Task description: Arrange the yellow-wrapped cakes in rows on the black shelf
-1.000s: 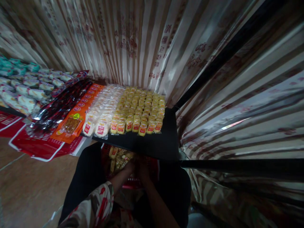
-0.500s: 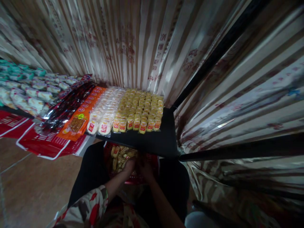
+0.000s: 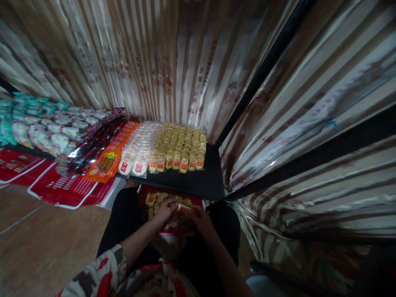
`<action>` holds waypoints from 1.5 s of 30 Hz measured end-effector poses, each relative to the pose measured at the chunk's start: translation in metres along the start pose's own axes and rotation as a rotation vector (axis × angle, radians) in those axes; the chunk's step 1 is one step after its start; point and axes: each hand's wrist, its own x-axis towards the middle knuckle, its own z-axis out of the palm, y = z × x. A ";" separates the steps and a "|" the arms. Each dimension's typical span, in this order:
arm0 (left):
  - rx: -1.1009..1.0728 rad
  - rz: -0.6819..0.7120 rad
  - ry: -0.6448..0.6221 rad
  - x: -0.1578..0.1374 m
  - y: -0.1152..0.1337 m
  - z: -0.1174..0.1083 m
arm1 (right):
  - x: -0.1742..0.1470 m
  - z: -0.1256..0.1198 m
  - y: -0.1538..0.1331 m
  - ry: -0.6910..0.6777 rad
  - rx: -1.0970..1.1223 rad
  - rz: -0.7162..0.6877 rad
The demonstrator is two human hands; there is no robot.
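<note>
On my lap rests a red container [image 3: 202,203], probably a bag or basket, full of small wrapped biscuit packets [image 3: 151,199]. Over it, one yellow biscuit packet with an orange-red label [image 3: 185,209] lies between my hands. My left hand [image 3: 165,211] has its fingers closed at the packet's left end. My right hand [image 3: 201,219] grips the right end, its fingertips partly hidden in shadow. Just beyond, on a black shelf [image 3: 213,177], stand tight rows of matching yellow packets [image 3: 179,142].
Left of the yellow rows are white round wrapped crackers [image 3: 139,163], an orange snack bag [image 3: 108,161], dark shiny packs [image 3: 89,144] and white and green packets [image 3: 34,107]. Red bags with white handles [image 3: 68,183] hang below. A striped curtain [image 3: 173,53] and black poles [image 3: 247,95] border the shelf.
Both hands have risen out of the pile and moved slightly apart, with a single biscuit packet now visible between them. The view has shifted a little.
</note>
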 end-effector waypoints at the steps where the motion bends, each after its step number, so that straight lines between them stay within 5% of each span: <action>1: -0.016 -0.012 -0.052 -0.003 0.005 0.000 | -0.003 -0.002 -0.008 -0.013 0.026 0.005; 11: -0.190 0.015 -0.081 -0.008 0.044 0.013 | -0.013 -0.001 -0.049 -0.017 0.529 0.044; 17: -0.277 0.053 -0.015 -0.011 0.057 0.025 | -0.007 0.003 -0.057 0.021 0.640 -0.064; 27: -0.256 0.095 0.000 0.019 0.059 0.073 | 0.025 -0.008 -0.070 0.241 0.330 -0.176; 31: -0.150 0.083 0.051 0.040 0.061 0.088 | 0.057 -0.022 -0.074 0.343 0.064 -0.336; 37: 0.075 0.213 0.142 0.070 0.058 0.090 | 0.097 -0.032 -0.084 0.419 -0.320 -0.447; 45: 0.080 0.363 0.162 0.089 0.063 0.086 | 0.126 -0.025 -0.084 0.402 -0.402 -0.527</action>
